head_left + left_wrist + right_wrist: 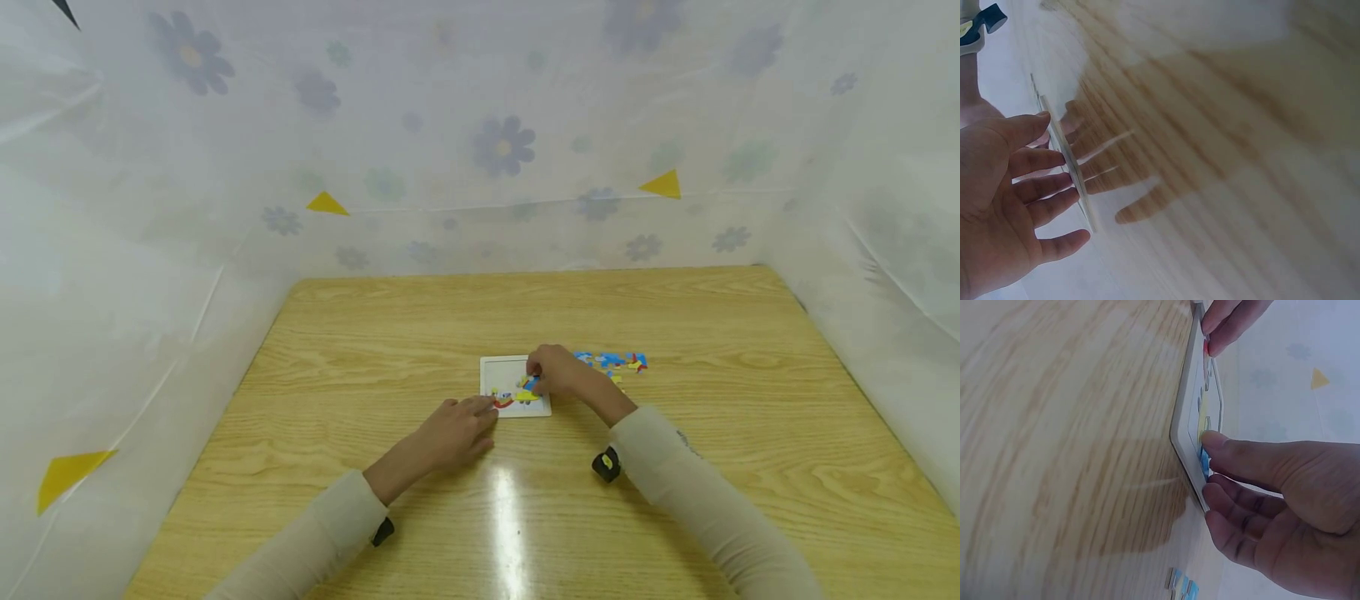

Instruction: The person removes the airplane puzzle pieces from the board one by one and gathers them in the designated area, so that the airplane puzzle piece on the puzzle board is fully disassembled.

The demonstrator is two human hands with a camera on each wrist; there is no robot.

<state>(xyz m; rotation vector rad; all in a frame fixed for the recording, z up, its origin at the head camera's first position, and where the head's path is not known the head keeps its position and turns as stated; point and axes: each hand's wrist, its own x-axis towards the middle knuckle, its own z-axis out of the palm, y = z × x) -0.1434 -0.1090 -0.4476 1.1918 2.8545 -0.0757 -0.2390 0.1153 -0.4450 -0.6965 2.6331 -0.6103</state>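
Observation:
A white puzzle tray (491, 372) lies on the table with several coloured pieces in its lower part, among them a red curved piece (504, 402) and a yellow piece (528, 397). My left hand (457, 429) rests with extended, spread fingers on the tray's lower left edge; the left wrist view shows this hand (1016, 181) at the tray's rim. Over the tray's right side, my right hand (558, 371) pinches a blue puzzle piece (1205, 461) between thumb and fingers, low against the tray. The fingers partly hide that piece.
Several loose blue, yellow and red puzzle pieces (611, 360) lie just right of the tray, partly behind the right forearm. The wooden table (360, 350) is bordered by pale flowered sheeting (420, 150) at the back and sides.

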